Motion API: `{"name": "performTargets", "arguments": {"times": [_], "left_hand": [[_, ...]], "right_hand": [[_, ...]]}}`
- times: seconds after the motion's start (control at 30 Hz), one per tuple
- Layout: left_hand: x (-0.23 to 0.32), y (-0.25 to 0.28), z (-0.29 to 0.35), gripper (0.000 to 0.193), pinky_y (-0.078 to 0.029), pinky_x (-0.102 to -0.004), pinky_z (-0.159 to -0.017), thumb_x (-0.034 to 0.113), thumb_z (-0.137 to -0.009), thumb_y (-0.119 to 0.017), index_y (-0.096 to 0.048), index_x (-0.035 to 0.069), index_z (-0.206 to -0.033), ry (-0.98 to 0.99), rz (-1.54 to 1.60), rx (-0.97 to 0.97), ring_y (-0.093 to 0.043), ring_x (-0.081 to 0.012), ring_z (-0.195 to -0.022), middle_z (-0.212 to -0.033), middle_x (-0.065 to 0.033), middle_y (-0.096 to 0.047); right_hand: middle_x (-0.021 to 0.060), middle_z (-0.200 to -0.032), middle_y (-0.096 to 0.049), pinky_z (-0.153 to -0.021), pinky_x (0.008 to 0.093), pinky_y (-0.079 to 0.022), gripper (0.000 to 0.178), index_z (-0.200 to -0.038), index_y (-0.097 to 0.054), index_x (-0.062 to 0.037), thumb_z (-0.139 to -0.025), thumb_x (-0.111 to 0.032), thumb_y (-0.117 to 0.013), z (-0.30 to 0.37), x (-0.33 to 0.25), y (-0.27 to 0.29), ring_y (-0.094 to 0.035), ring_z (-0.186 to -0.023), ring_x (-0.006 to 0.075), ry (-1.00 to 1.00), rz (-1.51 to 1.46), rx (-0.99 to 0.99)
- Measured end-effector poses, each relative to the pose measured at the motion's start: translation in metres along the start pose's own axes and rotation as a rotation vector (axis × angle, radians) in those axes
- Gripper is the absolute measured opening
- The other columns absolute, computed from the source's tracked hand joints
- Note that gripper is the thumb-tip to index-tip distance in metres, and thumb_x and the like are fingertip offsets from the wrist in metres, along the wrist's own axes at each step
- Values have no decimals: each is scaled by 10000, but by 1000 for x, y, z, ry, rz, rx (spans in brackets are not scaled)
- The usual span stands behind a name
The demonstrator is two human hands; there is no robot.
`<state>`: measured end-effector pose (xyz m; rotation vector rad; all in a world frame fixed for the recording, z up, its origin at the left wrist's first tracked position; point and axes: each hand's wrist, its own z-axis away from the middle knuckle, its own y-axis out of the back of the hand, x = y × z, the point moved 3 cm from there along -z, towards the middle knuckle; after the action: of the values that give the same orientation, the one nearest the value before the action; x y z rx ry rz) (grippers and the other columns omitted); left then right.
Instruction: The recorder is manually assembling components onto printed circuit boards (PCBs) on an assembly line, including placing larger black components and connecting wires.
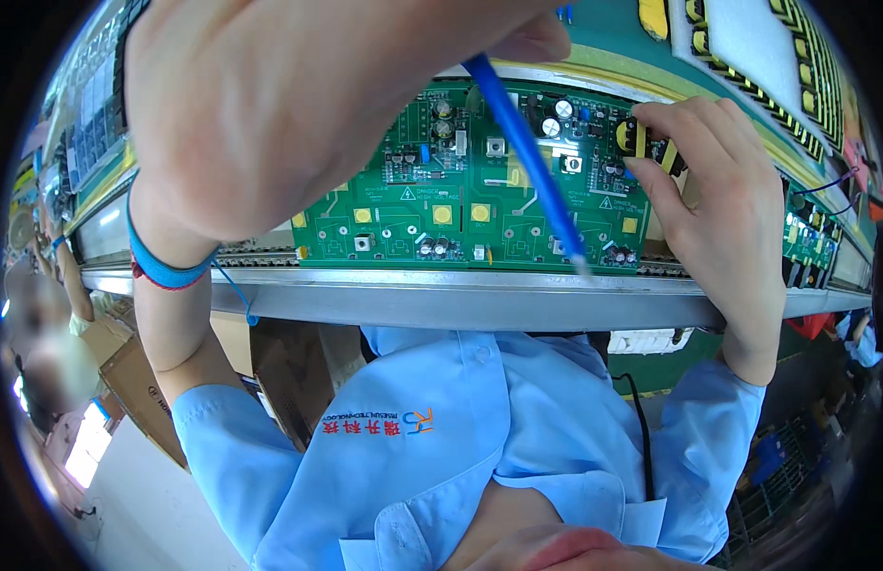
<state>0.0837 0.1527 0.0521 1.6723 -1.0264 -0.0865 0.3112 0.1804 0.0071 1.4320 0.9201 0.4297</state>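
Observation:
My left hand [298, 105] looms large at the upper left, its fingers curled around a slim blue pen-like stick [527, 143] with a pale tip. The stick slants down across a green circuit board [403, 224], its tip appearing over the board's near edge; contact cannot be made out. At the board's right end, my right hand [713, 181] has thumb and forefinger closed around a small black-and-yellow transformer [634, 138]. Capacitors, yellow squares and small connectors are mounted on the board. My left hand and forearm cover its left end.
A metal rail [413, 295] runs along the near side of the board. Beyond lies a white foam tray [751, 57] with rows of black-and-yellow parts. Another green board [811, 238] is at the right. A blue wrist strap [170, 262] with a cord circles my left wrist. Cardboard boxes [141, 381] stand below left.

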Motion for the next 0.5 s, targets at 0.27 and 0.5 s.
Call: {"name": "performTargets", "arguments": {"times": [0.27, 0.5], "left_hand": [[-7, 6, 16, 156, -402, -313, -779, 92, -815, -673, -688, 8, -947, 5, -27, 31, -593, -192, -766, -854, -69, -627], [-15, 23, 29, 157, -417, -303, -781, 87, -830, -673, -691, 8, -965, 7, -74, 16, -601, -191, -801, -888, -77, -642]], "right_hand": [[110, -903, -614, -720, 370, -470, 341, -1030, -656, -22, -699, -31, -737, -1, 0, -2, -578, -836, 296, -5, 28, 3], [95, -861, -591, -679, 388, -462, 292, -958, -654, -15, -677, -31, -736, -4, -4, 1, -563, -789, 287, 44, 39, 64]]}}
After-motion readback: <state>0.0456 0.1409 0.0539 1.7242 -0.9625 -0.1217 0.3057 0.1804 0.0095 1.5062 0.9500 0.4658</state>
